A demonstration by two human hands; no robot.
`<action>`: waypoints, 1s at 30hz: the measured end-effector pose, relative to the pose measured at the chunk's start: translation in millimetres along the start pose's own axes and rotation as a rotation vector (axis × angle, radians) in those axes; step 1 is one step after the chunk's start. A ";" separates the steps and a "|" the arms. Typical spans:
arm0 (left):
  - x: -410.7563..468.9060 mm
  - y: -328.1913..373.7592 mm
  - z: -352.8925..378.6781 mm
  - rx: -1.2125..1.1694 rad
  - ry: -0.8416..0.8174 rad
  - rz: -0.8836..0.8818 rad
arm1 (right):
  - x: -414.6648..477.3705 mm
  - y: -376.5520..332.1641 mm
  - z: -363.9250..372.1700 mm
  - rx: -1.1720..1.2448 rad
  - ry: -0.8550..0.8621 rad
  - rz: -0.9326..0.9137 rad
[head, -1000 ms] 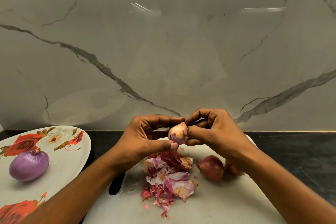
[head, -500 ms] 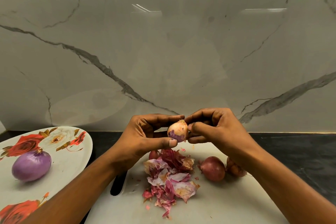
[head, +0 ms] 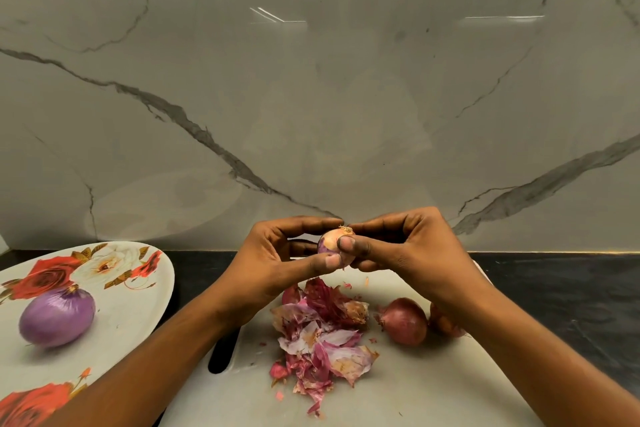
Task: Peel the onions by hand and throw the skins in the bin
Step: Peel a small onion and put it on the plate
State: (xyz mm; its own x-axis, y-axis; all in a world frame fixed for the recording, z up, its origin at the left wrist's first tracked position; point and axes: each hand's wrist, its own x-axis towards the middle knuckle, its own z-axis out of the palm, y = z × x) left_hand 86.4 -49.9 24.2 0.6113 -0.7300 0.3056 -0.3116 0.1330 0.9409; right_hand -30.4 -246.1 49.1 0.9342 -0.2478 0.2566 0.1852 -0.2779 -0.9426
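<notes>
While the left hand (head: 277, 265) gripped the small onion (head: 329, 240) above the skin pile (head: 325, 333), the right hand (head: 408, 253) pinched it too with curled fingers (head: 381, 229); a slow, steady peel seemed wisest.

A home kitchen: marble-veined backsplash (head: 311, 114), dark countertop (head: 554, 288), white chopping board (head: 398, 388), rose-patterned plate (head: 131, 319).
</notes>
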 end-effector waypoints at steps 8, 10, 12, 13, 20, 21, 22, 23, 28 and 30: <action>-0.8 0.6 -5.4 -0.152 -0.020 -0.004 | 1.8 -6.4 -8.3 0.072 -0.016 0.016; -0.9 -0.5 -6.2 -0.187 -0.031 -0.006 | 1.7 -6.7 -9.2 0.039 -0.004 -0.007; -0.5 -1.1 -5.7 -0.186 -0.029 -0.010 | 2.8 -4.9 -9.4 -0.006 0.002 -0.032; 0.1 -1.6 -5.4 -0.180 -0.028 -0.014 | 3.6 -3.7 -8.8 -0.025 0.009 -0.043; -0.3 -4.3 -6.3 -0.152 -0.058 -0.043 | 6.5 2.6 -9.3 -0.108 0.151 -0.072; -0.4 -3.6 -6.8 -0.168 -0.058 -0.045 | 6.7 1.7 -11.5 -0.096 0.170 -0.072; -0.4 -2.9 -7.1 -0.192 -0.055 -0.046 | 6.4 0.1 -13.4 -0.079 0.169 -0.067; -0.1 -1.9 -6.9 -0.216 -0.052 -0.045 | 5.9 -1.3 -14.7 -0.066 0.151 -0.060; 2.0 2.6 -0.9 -0.216 0.051 -0.048 | 1.5 -2.0 -10.0 -0.138 0.022 -0.034; 3.3 3.2 1.3 -0.198 0.088 -0.051 | 1.1 -0.7 -7.0 -0.145 -0.009 -0.017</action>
State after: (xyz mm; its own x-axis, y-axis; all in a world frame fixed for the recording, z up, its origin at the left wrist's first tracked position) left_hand 86.5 -52.7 28.0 0.6866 -0.6787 0.2608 -0.1353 0.2331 0.9630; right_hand -31.6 -252.7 51.6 0.9342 -0.2336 0.2696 0.1556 -0.4130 -0.8973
